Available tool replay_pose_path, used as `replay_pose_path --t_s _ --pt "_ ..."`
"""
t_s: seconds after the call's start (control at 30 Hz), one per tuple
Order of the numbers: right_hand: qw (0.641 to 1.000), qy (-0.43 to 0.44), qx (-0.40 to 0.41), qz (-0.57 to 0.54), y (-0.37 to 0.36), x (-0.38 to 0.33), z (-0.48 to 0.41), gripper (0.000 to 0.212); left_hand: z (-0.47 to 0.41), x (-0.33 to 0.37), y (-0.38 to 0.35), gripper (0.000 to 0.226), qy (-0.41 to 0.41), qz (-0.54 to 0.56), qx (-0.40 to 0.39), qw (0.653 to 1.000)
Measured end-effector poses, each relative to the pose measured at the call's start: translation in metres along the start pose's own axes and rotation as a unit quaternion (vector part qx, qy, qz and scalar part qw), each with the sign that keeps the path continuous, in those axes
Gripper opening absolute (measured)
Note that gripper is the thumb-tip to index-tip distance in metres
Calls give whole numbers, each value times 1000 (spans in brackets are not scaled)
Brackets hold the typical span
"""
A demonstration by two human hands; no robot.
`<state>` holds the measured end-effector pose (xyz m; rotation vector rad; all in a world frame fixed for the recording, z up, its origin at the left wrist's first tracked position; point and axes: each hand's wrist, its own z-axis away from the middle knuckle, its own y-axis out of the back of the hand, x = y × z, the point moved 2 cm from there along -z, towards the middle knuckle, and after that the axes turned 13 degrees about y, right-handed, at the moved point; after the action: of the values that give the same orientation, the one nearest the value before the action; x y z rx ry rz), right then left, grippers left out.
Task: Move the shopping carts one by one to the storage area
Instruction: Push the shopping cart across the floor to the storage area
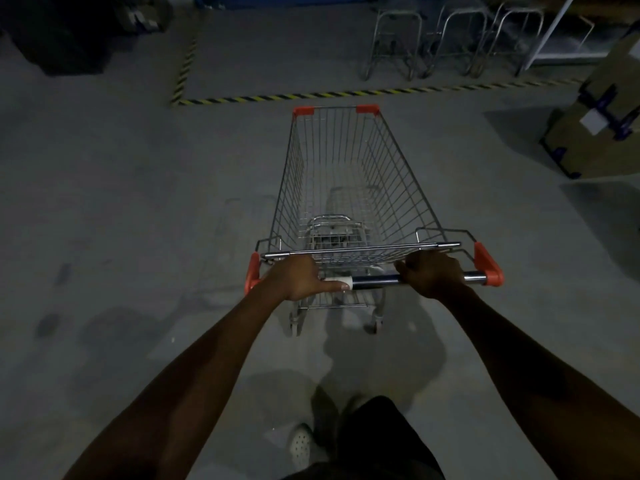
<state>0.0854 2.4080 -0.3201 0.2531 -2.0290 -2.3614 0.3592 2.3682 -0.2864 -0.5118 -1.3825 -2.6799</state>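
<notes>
Nearest to us, at the bottom, we see one white shoe [300, 441] on the grey floor [138, 209]. Above it, our left hand [298, 277] grasps the handle bar [374, 281] near its left end, with the fingers over the bar and the thumb lying along it. Our right hand [433, 275] is curled round the same bar near the right end. So both hands are grasping and none is free.

The shopping cart [398, 168] stands on the floor directly in front of us, with its front pointing to the yellow-black hazard tape [311, 95]. We judge it to be a stiff wire frame on small wheels. It should be light to roll, since the basket [294, 174] carries no goods that we can see, but awkward to lift. The bar is the correct place to hold, with the hands wide apart for steering. The smooth metal could slip in a damp palm, and an empty cart swings easily at the front, so gentle pushing is better.

Farther on, the tape marks a rectangle on the floor, probably the storage area. The cart is just short of it. Inside, at the right, stand tubular metal frames [394, 43]; we cannot tell whether they are carts. At the right edge, outside the tape, a cardboard box [602, 133] lies tilted.
</notes>
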Motion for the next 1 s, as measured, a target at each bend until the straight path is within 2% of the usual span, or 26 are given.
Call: replay_pose_path --t_s 0.1,0.23,0.33,0.47,0.57,0.8,0.9,1.0 --pt "1000 1 3 24 4 21 -56 51 -55 6 31 67 -8 35 -8 999" --pt "998 5 43 45 20 53 -135 50 -128 29 76 62 -44 23 -14 999" --pt "998 5 55 40 37 86 -194 56 -184 53 111 66 -40 27 -6 999" --pt "999 -6 33 10 58 134 -272 48 -258 84 150 68 -21 17 2 1000" --pt "1000 -10 16 -1 70 168 -330 48 -325 96 174 81 5 -24 30 999" --pt "1000 -14 6 5 95 236 -452 50 -452 128 230 92 5 -40 58 998" --pt "999 -11 19 25 104 261 -508 51 -507 138 261 91 7 -28 64 998" --pt "999 -17 24 39 116 286 -570 49 -563 153 297 79 3 -29 67 997"
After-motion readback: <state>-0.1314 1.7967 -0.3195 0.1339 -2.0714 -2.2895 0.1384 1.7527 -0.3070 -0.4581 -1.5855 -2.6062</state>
